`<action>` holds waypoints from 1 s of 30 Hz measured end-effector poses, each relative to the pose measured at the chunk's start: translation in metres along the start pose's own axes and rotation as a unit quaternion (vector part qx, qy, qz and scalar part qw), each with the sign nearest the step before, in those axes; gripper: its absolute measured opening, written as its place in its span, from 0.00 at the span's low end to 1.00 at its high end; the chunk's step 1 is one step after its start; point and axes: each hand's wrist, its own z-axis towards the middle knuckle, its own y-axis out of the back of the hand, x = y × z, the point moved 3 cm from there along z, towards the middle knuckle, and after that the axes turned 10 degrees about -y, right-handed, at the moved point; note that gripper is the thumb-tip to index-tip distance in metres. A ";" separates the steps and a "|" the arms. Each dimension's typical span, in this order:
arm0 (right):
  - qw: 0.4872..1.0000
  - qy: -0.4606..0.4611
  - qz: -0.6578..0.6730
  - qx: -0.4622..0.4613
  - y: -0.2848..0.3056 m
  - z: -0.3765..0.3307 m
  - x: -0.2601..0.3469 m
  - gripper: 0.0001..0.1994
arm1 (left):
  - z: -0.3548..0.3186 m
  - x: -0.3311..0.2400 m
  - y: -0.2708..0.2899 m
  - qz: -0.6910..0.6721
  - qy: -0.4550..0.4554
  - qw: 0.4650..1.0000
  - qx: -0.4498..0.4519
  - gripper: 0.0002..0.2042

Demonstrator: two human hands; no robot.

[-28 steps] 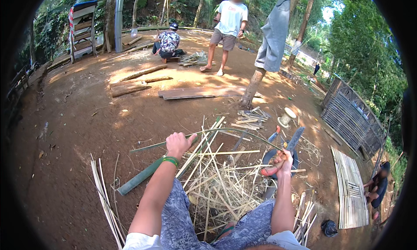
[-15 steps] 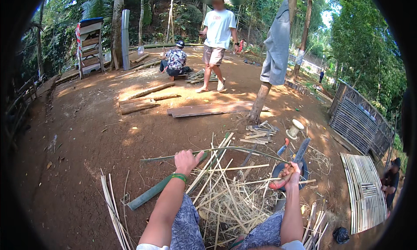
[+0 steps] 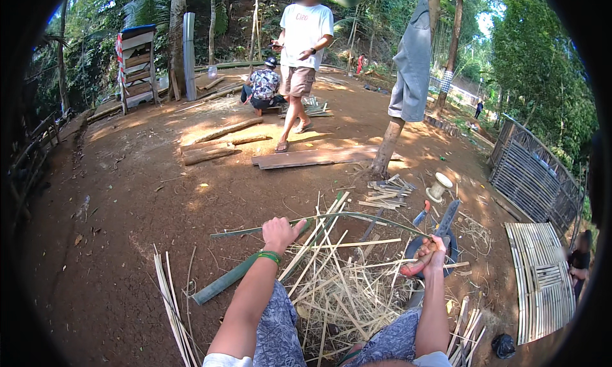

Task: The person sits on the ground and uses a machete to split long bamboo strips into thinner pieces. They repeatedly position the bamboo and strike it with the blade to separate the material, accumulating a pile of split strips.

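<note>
Over the dirt ground (image 3: pixel 140 201), our left hand (image 3: pixel 280 233) closes on a long green bamboo strip (image 3: pixel 239 232), fingers curled over it, thumb stretched rightward; fingertips hidden, so we cannot tell how tight. Our right hand (image 3: pixel 434 249) holds a knife (image 3: pixel 449 216), fingers wrapped round it, red-orange handle end out to the left, grey blade slanting up to the right. We see the strip bow between both hands, its right end reaching the right hand near the blade; exact contact too small for us to tell. Toward the ground's near edge, a heap of pale shavings (image 3: pixel 357 297) spreads between our knees. Thick green bamboo piece (image 3: pixel 226 281) slants left of it. Dark round basin (image 3: pixel 451 247) behind the right hand; pale spool (image 3: pixel 440 187) beyond, to the right of the tree trunk (image 3: pixel 386 149)
</note>
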 end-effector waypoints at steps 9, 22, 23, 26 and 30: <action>1.000 -0.020 0.002 0.015 -0.004 -0.002 0.002 0.11 | -0.001 0.002 0.000 -0.018 -0.032 0.998 -0.050 0.37; 1.000 0.001 -0.011 -0.019 -0.011 -0.012 0.003 0.11 | -0.003 0.007 0.004 -0.015 -0.040 0.999 -0.015 0.36; 1.000 0.002 -0.016 -0.024 -0.010 -0.013 0.003 0.12 | -0.005 0.008 0.002 -0.016 -0.043 0.999 -0.002 0.36; 0.999 0.008 -0.034 -0.016 -0.008 -0.011 0.003 0.12 | -0.004 0.011 -0.002 -0.033 -0.035 0.999 -0.010 0.36; 0.999 -0.003 -0.037 -0.010 -0.004 -0.007 0.001 0.12 | -0.004 0.014 -0.004 -0.034 -0.035 0.999 -0.013 0.36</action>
